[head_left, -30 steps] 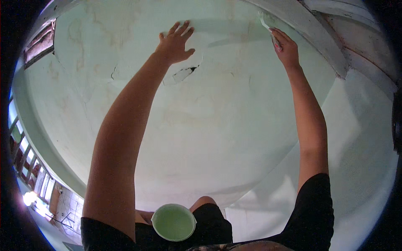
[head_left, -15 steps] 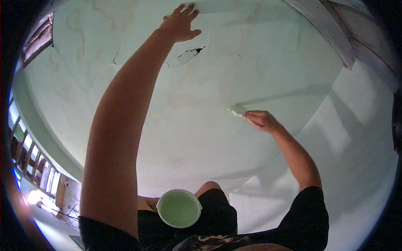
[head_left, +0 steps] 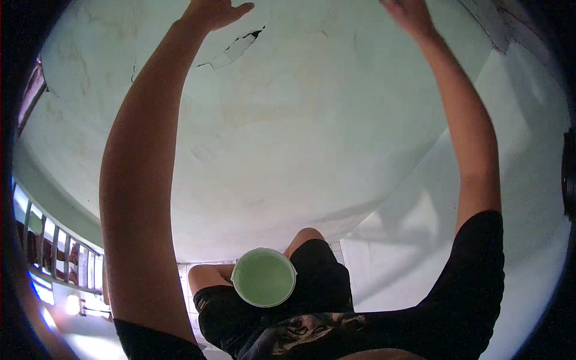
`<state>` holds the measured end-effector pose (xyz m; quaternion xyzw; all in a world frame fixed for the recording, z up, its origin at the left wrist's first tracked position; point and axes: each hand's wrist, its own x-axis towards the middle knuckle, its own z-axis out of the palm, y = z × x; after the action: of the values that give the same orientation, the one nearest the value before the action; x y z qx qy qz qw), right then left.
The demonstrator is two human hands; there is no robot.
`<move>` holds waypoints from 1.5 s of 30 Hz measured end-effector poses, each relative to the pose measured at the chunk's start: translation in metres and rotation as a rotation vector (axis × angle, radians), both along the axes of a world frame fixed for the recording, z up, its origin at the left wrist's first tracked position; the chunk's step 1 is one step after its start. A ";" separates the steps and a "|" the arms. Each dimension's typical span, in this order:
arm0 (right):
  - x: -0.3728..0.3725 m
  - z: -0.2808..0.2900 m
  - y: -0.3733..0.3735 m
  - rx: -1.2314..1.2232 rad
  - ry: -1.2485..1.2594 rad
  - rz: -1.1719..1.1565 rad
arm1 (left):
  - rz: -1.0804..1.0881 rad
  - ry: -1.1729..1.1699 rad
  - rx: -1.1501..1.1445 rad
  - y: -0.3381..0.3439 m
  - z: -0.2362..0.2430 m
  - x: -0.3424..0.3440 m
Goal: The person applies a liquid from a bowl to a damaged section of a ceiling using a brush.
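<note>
Against the pale green wall (head_left: 282,132), my left hand (head_left: 210,11) reaches up to the top edge of the picture. Its thumb sticks out to the side, apart from the rest; the fingertips are cut off. Just below and right of it runs a jagged crack (head_left: 240,49) with a dark gap. My right hand (head_left: 408,13) is raised at the upper right, with its fingers beyond the picture edge, so anything it holds is hidden. Near my lap is a round white bucket (head_left: 294,282) containing pale green liquid (head_left: 264,277), with neither hand on it.
A white side wall (head_left: 510,198) meets the green wall at the right. A barred railing (head_left: 54,246) and a bright lamp (head_left: 73,305) show at the lower left. A beam (head_left: 489,27) crosses the upper right corner. My knees are beside the bucket.
My right hand has risen from the middle of the wall to the top edge, taking the pale scraper-like tool out of sight. The view has tilted, with the crack now higher and further left.
</note>
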<state>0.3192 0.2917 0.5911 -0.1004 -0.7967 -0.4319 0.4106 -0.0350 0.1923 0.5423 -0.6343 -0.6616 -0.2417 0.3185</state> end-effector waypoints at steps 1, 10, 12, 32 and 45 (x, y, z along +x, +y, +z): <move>0.019 -0.027 0.028 -0.044 0.029 -0.011 | 0.001 0.023 -0.008 0.000 0.012 0.012; 0.016 -0.321 -0.033 -0.561 -0.086 0.043 | -0.005 0.076 -0.038 -0.007 0.004 -0.005; 0.004 -0.329 -0.050 -0.509 -0.029 0.042 | 0.046 0.055 -0.070 -0.008 0.002 -0.007; -0.114 -0.347 -0.022 -0.801 1.361 0.591 | -0.103 0.556 0.299 0.037 0.008 -0.053; -0.107 -0.309 -0.047 -0.814 1.384 0.104 | -0.055 0.533 0.314 0.038 0.004 -0.038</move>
<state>0.2121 0.2444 0.2817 -0.4499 -0.4600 0.0720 0.7621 -0.0725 0.2307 0.5463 -0.6359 -0.4921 -0.1747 0.5682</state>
